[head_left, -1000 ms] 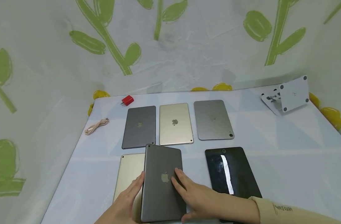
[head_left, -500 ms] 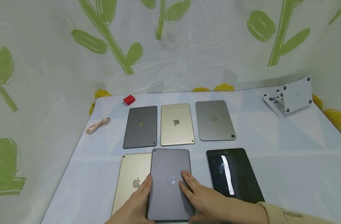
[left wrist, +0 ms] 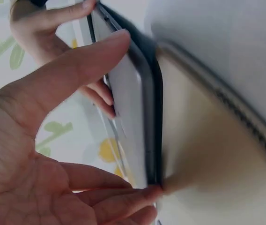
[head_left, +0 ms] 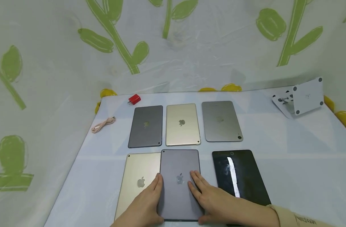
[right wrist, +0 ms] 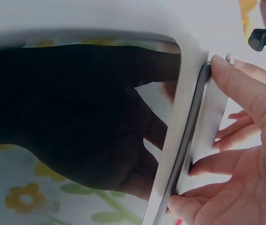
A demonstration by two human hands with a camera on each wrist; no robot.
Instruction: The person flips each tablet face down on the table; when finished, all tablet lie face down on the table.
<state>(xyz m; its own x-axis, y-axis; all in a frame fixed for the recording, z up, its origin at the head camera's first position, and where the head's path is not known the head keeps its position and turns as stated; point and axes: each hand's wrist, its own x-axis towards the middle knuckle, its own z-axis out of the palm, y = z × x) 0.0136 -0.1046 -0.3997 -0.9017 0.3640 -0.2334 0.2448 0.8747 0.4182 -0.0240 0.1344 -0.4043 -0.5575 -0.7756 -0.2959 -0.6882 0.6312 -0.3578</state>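
A grey tablet (head_left: pixel 177 164) lies back up in the front row, its logo facing me. It overlaps the right edge of a gold tablet (head_left: pixel 133 173) in the head view. My left hand (head_left: pixel 144 203) lies along its left edge, fingers nearly straight; in the left wrist view the thumb (left wrist: pixel 109 49) is at the near edge and the fingertips (left wrist: pixel 152 191) touch the long side. My right hand (head_left: pixel 215 200) touches the right side, two fingers over the back and the thumb by the near corner. Right of it, a tablet with a black screen (head_left: pixel 243 173) lies face up.
Behind stand three tablets in a row: dark grey (head_left: pixel 145 135), gold (head_left: pixel 182 135) and grey (head_left: pixel 222 132). A red charger plug (head_left: pixel 134 99) and a coiled beige cable (head_left: pixel 103 125) lie at the back left. A white stand (head_left: pixel 307 97) is at the back right.
The grey tablet, raised and tilted over the gold one a second ago, has come down flat and shifted right. More of the gold tablet shows; both hands moved with it.
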